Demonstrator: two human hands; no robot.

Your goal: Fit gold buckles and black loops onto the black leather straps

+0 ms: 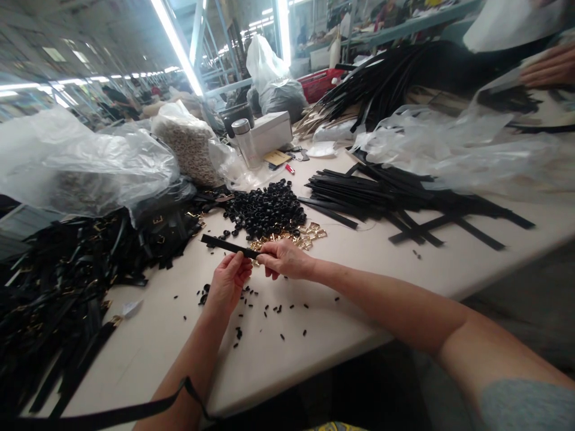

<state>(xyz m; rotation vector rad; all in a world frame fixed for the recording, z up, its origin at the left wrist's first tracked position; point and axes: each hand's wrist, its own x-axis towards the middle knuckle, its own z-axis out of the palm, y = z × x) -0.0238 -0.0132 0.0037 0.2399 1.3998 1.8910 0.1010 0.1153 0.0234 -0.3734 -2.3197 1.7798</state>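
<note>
A short black strap (pixel 223 243) is held level above the table between my two hands. My left hand (pixel 229 278) pinches it from below near its middle, thumb on top. At the strap's right end the fingers of my right hand (pixel 285 258) are closed around it, hiding that end. Just behind my right hand lie gold metal buckles (pixel 309 234), and beyond them a heap of small black loops (pixel 268 209). Tiny black pieces (pixel 277 309) are scattered on the table under and in front of my hands.
Finished-looking black straps with gold buckles (pixel 90 257) pile up at the left. Flat black strips (pixel 350 191) lie stacked at the right beside clear plastic (pixel 431 146). A glass bottle (pixel 246 143) and white box (pixel 273 130) stand behind. Another person's hand (pixel 550 66) is at the upper right.
</note>
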